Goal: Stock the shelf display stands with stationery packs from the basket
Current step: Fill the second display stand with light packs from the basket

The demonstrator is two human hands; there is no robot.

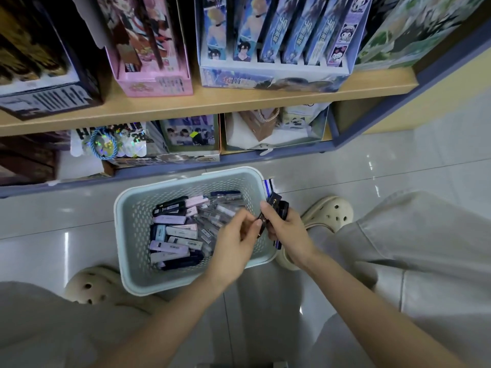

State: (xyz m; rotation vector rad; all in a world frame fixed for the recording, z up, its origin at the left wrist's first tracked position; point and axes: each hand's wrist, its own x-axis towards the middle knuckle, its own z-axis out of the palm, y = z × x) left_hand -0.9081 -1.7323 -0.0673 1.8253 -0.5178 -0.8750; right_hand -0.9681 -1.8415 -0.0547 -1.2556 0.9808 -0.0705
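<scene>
While the wooden shelf (239,102) carries a blue display stand (271,81) and a pink display stand (156,85) of upright packs, the pale basket (135,208) sits on the tiled floor (372,168) below it; loose stationery packs (175,232) lie in its bottom; above its right rim the right hand (288,229) grips a few dark packs (277,205); the left hand (236,240) seems to pinch one of them, though blur obscures the fingertips.
</scene>
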